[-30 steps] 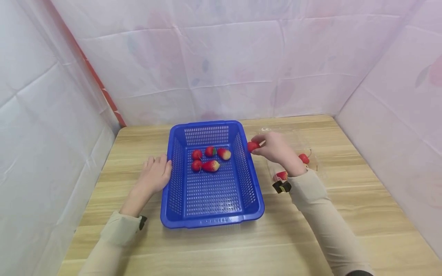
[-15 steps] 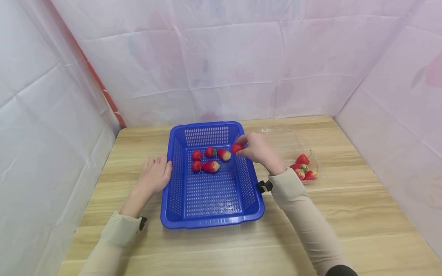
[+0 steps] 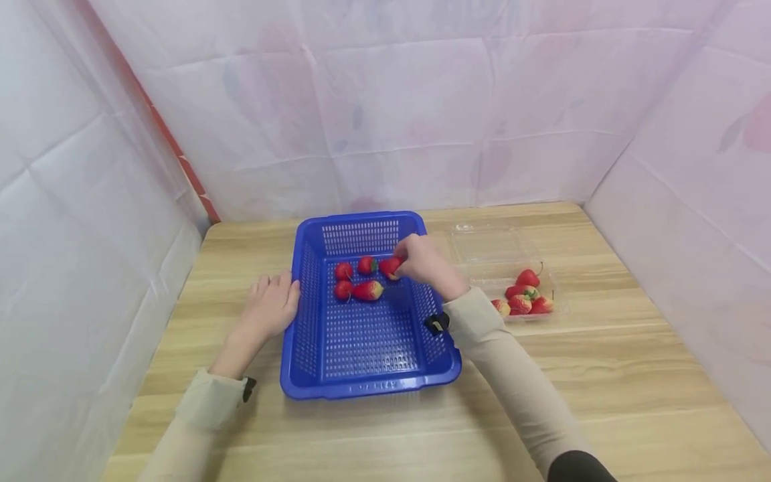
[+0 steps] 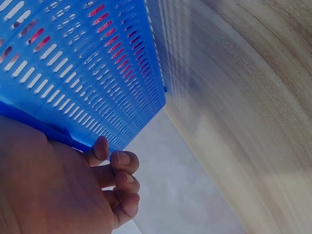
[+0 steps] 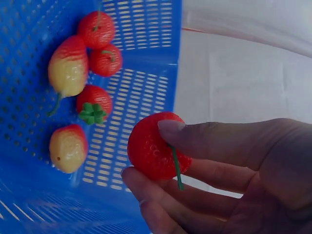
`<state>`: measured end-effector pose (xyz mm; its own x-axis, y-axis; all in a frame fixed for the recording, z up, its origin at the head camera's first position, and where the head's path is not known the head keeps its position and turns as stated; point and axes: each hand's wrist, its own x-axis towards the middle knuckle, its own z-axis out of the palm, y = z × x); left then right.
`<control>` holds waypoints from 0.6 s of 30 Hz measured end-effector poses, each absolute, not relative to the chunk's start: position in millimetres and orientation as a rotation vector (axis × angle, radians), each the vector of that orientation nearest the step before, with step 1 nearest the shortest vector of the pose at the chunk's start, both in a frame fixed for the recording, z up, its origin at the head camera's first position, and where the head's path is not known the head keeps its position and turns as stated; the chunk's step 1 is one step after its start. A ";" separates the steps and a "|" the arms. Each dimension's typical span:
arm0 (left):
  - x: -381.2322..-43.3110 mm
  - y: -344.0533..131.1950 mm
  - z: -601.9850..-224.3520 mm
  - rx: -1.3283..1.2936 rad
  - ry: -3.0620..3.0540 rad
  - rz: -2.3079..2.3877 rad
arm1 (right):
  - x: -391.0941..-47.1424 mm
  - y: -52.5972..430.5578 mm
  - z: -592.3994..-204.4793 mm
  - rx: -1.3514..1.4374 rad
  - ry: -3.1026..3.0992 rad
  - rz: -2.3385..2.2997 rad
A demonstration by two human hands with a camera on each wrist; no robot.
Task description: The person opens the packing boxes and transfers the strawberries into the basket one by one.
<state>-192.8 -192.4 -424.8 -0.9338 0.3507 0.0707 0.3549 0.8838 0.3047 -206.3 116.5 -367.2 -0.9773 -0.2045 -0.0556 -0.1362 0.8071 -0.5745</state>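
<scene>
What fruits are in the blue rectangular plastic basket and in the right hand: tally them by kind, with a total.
Round red fruits with thin stems: 2
Red fruit with green leafy cap: 1
Tapered red-and-yellow fruits: 2
Red fruit with green stem, held in right hand: 1
Total: 6

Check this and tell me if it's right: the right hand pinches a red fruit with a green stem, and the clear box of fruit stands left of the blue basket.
Wrong side: the head view shows the clear box of fruit standing right of the blue basket. The right hand does pinch a red fruit with a green stem.
</scene>
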 end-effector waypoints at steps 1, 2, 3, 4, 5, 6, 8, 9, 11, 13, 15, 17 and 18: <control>-193.1 -192.4 -424.5 -0.570 -3.034 -0.493 | -207.4 114.7 -368.4 -0.272 2.872 -0.897; -193.4 -192.4 -424.4 -0.571 -3.034 -0.492 | -208.2 113.0 -370.2 -0.265 2.871 -0.887; -193.4 -192.2 -424.6 -0.571 -3.036 -0.490 | -208.6 111.1 -371.7 -0.253 2.864 -0.877; -193.2 -192.3 -424.8 -0.573 -3.040 -0.491 | -208.7 109.6 -373.3 -0.244 2.856 -0.868; -192.8 -192.4 -425.2 -0.573 -3.041 -0.493 | -212.5 111.0 -381.1 -0.267 2.865 -0.857; -192.5 -192.4 -425.3 -0.573 -3.043 -0.498 | -213.1 109.9 -382.5 -0.275 2.875 -0.822; -192.5 -192.7 -425.6 -0.570 -3.041 -0.508 | -215.5 108.5 -386.3 -0.277 2.884 -0.775; -192.5 -192.8 -425.5 -0.568 -3.037 -0.509 | -216.7 107.7 -388.1 -0.279 2.889 -0.761; -192.5 -193.0 -424.9 -0.565 -3.029 -0.510 | -219.3 106.4 -392.2 -0.293 2.897 -0.731; -192.2 -192.6 -423.5 -0.564 -3.025 -0.512 | -217.7 102.8 -390.9 -0.269 2.879 -0.704; -191.4 -191.6 -422.4 -0.566 -3.025 -0.507 | -218.4 101.8 -395.5 -0.272 2.874 -0.680; -190.2 -190.8 -421.5 -0.569 -3.030 -0.503 | -218.2 101.0 -398.8 -0.263 2.858 -0.666; -189.5 -190.5 -421.3 -0.569 -3.032 -0.502 | -218.0 100.4 -399.8 -0.260 2.849 -0.662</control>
